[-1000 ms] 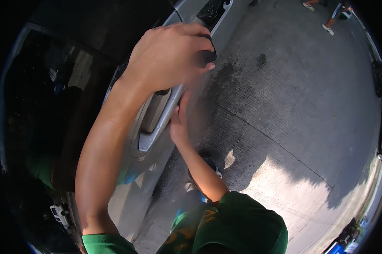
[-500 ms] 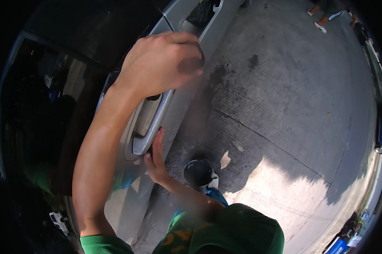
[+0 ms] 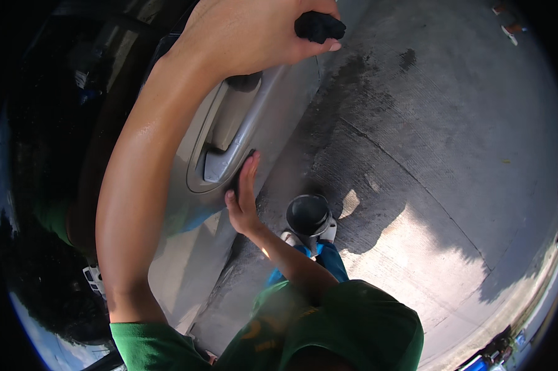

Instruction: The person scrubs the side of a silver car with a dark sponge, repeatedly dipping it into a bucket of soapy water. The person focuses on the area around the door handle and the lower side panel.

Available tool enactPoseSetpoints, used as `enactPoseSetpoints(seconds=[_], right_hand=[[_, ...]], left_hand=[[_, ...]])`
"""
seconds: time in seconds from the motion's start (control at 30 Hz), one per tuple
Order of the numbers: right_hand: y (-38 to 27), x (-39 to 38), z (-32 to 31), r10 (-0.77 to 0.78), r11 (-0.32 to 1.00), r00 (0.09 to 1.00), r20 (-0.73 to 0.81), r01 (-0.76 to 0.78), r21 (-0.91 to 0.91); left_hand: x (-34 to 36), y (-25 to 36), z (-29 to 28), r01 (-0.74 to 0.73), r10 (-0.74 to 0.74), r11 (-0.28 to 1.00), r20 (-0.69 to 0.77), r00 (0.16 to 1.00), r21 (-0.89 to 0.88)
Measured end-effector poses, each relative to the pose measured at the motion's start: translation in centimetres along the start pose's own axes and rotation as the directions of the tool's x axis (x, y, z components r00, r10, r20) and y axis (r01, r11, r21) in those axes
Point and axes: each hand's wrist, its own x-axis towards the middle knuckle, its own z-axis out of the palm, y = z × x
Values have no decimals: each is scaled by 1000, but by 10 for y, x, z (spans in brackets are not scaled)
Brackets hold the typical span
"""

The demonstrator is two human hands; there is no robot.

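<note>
My left hand point(image 3: 260, 34) is closed around a wadded black cloth point(image 3: 319, 27), which shows between the thumb and fingers. The arm reaches up across the side of a silver car door point(image 3: 195, 247), above the pull-type door handle point(image 3: 237, 145). Lower down, my right hand point(image 3: 245, 201) lies against the door panel just below the handle, its fingers stretched out and together. A dark patch shows beside its palm; whether it is shadow or a thing, I cannot tell.
A black bucket point(image 3: 308, 215) stands on the concrete ground point(image 3: 439, 142) by my feet. Dark wet patches mark the concrete beside the car. The dark car window point(image 3: 56, 154) is on the left. Another person's feet point(image 3: 509, 34) are at the far right.
My left hand has moved up and away along the door, and the black cloth in it now shows plainly. The right hand stays by the handle's lower end. The view has shifted.
</note>
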Motion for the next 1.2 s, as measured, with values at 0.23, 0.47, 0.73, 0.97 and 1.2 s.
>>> enactPoseSetpoints(seconds=[0.23, 0.47, 0.73, 0.97, 1.2], right_hand=[[23, 110, -59, -39, 999, 997, -73, 37, -23], [-7, 99, -33, -181, 979, 978, -104, 169, -116], [88, -164, -59, 543, 836, 826, 155, -514, -190], [135, -271, -197, 550, 668, 778, -303, -628, -400], [177, -341, -294, 612, 675, 568, -551, -738, -12]], left_hand=[[-12, 3, -6, -11, 12, 998, -22, 1000, 60], [-29, 10, -17, -38, 42, 989, -23, 999, 144], [-34, 23, 20, -208, 187, 885, 93, 978, 416], [-43, 25, 148, -264, 110, 549, 244, 963, 793], [-213, 24, 256, -170, -28, 833, 345, 938, 527]])
